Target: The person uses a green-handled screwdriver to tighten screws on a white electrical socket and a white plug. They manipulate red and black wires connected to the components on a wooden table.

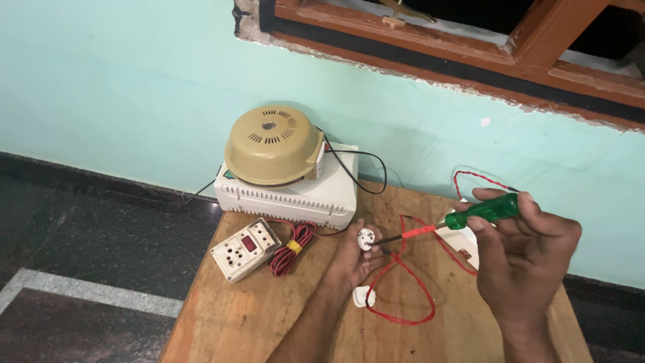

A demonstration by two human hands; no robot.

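Two hands at a wooden table (pixel 222 323): left hand (pixel 351 259) pinching white plug half (pixel 365 239) upright near table centre, right hand (pixel 521 252) clenched round green-handled screwdriver (pixel 470 216), tip at plug terminal, apparently mid screw-turning, steady axial pressure likely needed next.

A beige dome (pixel 272 144) sits on a white box (pixel 289 191) against the wall. Beside it lie a socket board (pixel 244 249) and, seemingly, a bundled red-black cord (pixel 290 247)

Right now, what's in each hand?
Left hand: closed on a white plug.
Right hand: closed on a green screwdriver.
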